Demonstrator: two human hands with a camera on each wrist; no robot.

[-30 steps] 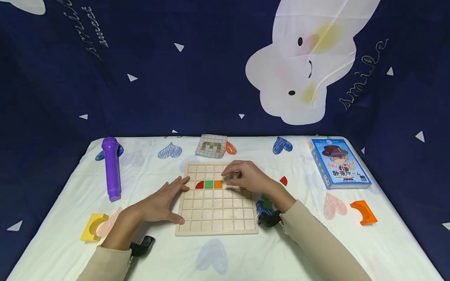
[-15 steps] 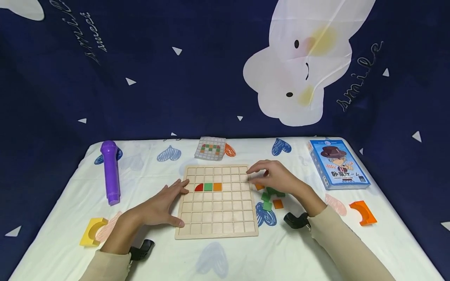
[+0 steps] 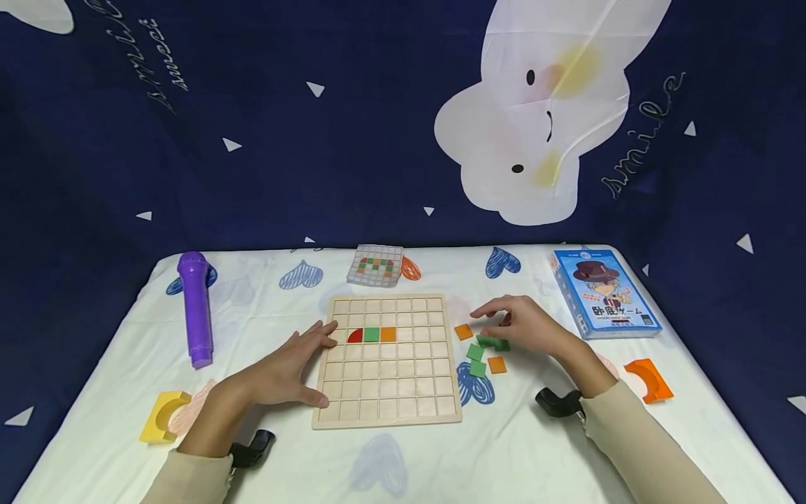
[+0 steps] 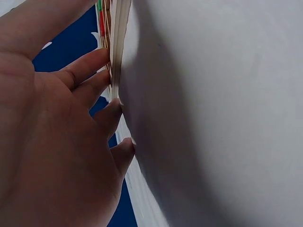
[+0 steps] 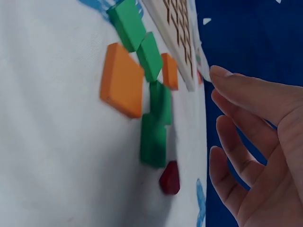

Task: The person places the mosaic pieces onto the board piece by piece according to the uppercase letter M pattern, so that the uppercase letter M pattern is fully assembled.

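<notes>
A wooden grid board (image 3: 387,385) lies mid-table, with a red quarter-round piece (image 3: 355,336), a green square tile (image 3: 372,334) and an orange square tile (image 3: 388,334) in one row. Spread along its left edge, my left hand (image 3: 283,367) touches the rim with fingertips and thumb. My right hand (image 3: 525,325) hovers right of the board, fingers loosely bent and holding nothing. Near it lie several loose green tiles (image 3: 475,352) and two orange tiles (image 3: 497,365). The right wrist view shows a red piece (image 5: 170,178) past the green tiles.
Behind the board lies a small pattern card (image 3: 376,266). A purple microphone (image 3: 198,315) and a yellow arch block (image 3: 165,418) are on the left. To the right are a blue game box (image 3: 607,294) and an orange arch block (image 3: 651,381).
My right hand has left the board and moved right, over the loose tiles, which came into view. The left hand stays on the board's edge.
</notes>
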